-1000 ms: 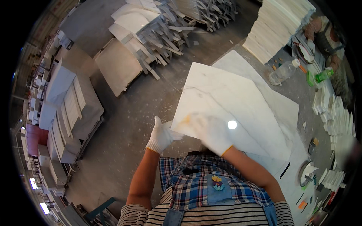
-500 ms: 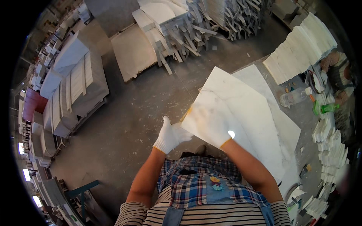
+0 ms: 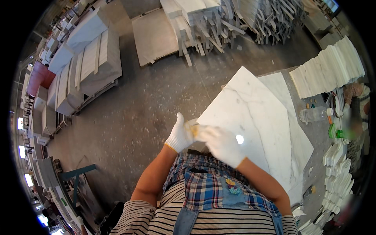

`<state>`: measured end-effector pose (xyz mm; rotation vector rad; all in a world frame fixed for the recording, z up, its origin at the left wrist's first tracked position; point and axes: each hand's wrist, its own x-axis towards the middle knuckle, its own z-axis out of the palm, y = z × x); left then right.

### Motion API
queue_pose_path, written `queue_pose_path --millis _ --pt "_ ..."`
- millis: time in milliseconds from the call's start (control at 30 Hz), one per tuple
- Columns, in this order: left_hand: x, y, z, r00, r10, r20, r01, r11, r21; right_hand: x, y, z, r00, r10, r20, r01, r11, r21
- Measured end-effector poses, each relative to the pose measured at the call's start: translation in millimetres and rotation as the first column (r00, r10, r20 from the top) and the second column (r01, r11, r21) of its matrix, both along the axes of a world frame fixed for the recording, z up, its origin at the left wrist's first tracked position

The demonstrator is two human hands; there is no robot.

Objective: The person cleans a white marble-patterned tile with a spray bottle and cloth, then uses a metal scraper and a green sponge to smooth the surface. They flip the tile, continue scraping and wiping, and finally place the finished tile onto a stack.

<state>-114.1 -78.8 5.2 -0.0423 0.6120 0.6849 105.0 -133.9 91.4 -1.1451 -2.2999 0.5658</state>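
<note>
A white slab (image 3: 250,109) with grey veins, like polished marble, lies in front of me to the right, over another white slab (image 3: 280,84). My left hand (image 3: 179,135), in a white knit glove, is left of its near corner with the thumb stretched up and apart. A thin yellow-and-white piece (image 3: 192,127) lies against its fingers; its kind is too blurred to tell. My right hand (image 3: 225,145), also gloved, hangs over the slab's near edge. Its fingers, smeared by motion, reach left to the yellowish piece; whether they grip it cannot be made out.
A grey worktable (image 3: 311,156) carries the slabs, a clear plastic bottle (image 3: 313,114), a green bottle (image 3: 338,133) and stacked white stone pieces (image 3: 331,68). Another person's arm (image 3: 354,93) shows at the right. Stone slabs (image 3: 90,66) and piled strips (image 3: 213,29) stand across the floor.
My right hand has drawn left and nearer from the slab's face to my left hand. The yellowish piece, earlier by the slab's edge, is now between my hands. My view has shifted slightly.
</note>
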Motion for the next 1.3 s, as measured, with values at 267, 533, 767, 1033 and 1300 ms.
queue_pose_path --millis 267,533,767,1033,1300 --pt "-7.3 38.1 6.6 0.369 0.212 -0.905 0.174 0.941 0.291 109.3 -48.6 5.7 0.760 -0.573 0.306 0.548 0.819 0.173" --pt "208.6 62.0 103.4 0.361 0.770 -0.526 0.804 0.029 0.594 139.2 -136.2 -3.8 0.250 -0.907 -0.339 0.788 0.394 -0.473" --pt "470.6 15.6 85.4 0.649 0.563 -0.512 0.732 -0.277 0.623 184.6 -213.9 -32.7 0.132 -0.946 -0.295 0.862 0.256 -0.437" --pt "574.3 4.6 94.5 0.706 0.286 -0.647 0.663 0.051 0.747 235.7 -266.1 -25.6 -0.117 -0.988 -0.099 0.817 -0.039 -0.575" --pt "456.5 -5.4 118.3 0.801 0.066 -0.595 0.569 0.226 0.790 277.7 -215.6 -46.0 0.271 -0.960 -0.069 0.912 0.279 -0.301"
